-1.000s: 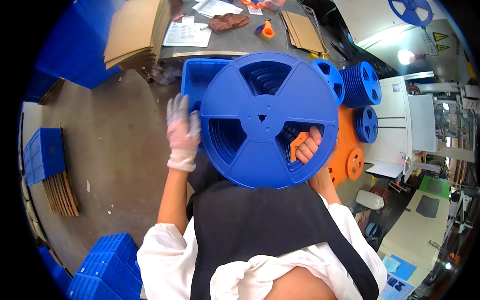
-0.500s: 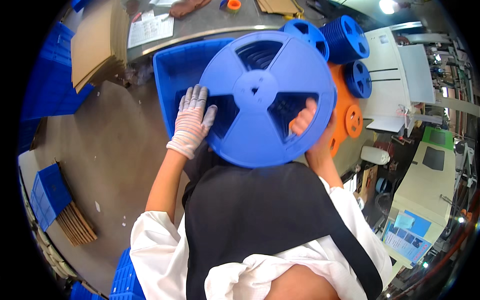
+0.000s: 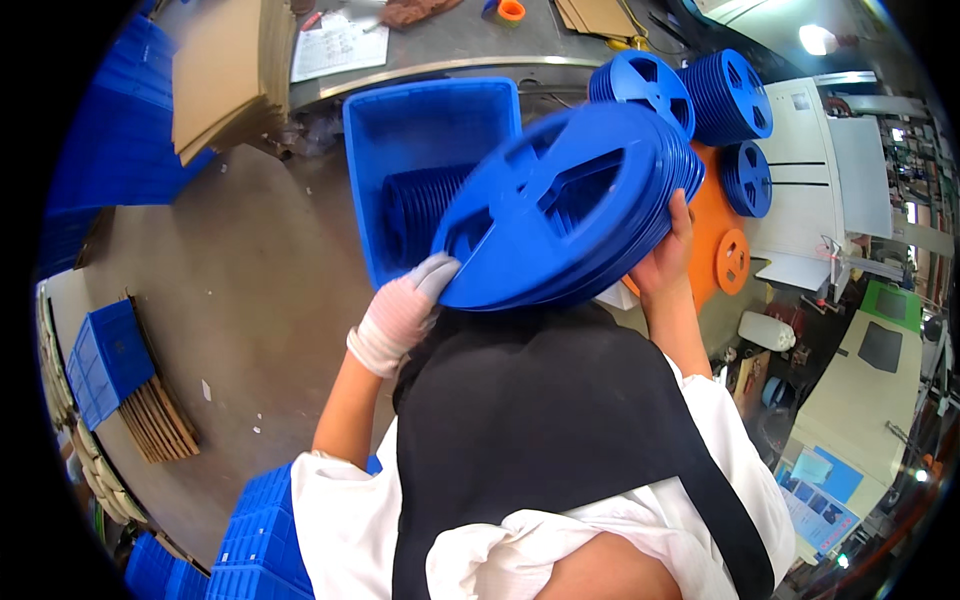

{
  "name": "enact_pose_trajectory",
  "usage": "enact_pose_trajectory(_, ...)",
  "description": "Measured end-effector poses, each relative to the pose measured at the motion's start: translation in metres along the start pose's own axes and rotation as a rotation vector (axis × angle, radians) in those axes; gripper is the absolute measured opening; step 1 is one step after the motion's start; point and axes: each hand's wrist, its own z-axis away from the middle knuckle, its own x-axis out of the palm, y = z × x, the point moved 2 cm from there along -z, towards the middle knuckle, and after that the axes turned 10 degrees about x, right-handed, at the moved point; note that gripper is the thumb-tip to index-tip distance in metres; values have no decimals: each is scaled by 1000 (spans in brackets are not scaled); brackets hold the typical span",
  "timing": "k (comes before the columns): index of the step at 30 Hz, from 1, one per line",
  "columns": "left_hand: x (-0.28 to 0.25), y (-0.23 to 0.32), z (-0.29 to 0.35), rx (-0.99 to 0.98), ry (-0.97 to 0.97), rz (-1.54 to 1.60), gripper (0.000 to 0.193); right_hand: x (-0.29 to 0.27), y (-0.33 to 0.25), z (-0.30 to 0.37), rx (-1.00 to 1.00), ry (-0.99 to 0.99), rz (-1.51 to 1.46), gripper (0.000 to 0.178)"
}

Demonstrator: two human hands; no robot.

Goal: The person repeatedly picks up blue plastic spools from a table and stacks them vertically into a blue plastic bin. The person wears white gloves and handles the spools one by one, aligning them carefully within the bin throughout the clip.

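A tilted stack of blue plastic reels (image 3: 522, 205), each with fan-shaped openings, is held in front of my black apron. My left hand (image 3: 400, 312), in a pale knit glove, grips its lower left edge with the fingertips behind the rim. My bare right hand (image 3: 664, 255) grasps the stack's right side, thumb up along the rims and the other fingers hidden beneath. Behind and left of the stack stands a blue bin (image 3: 430, 112), with more blue reels (image 3: 408, 210) on edge inside it, partly covered by the held stack.
Stacks of blue reels (image 3: 728, 98) stand on an orange surface (image 3: 708, 215) at the right, with an orange disc (image 3: 732, 262) nearby. A metal-edged bench (image 3: 450, 45) runs along the back, cardboard sheets (image 3: 222, 75) at its left. Blue crates (image 3: 265, 540) sit lower left.
The reel stack has tipped from facing me to a slant, showing its layered rims on the right. My left hand has moved from lying flat on the face to gripping the lower edge.
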Motion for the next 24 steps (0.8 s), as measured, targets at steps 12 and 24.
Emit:
enact_pose_trajectory(12,7,-43,102,-625,969,1381,26,-32,2,-1,50,-84,-47,37)
enact_pose_trajectory(24,24,-61,111,-792,1004,1333,25,-51,3,3,64,-98,-78,36)
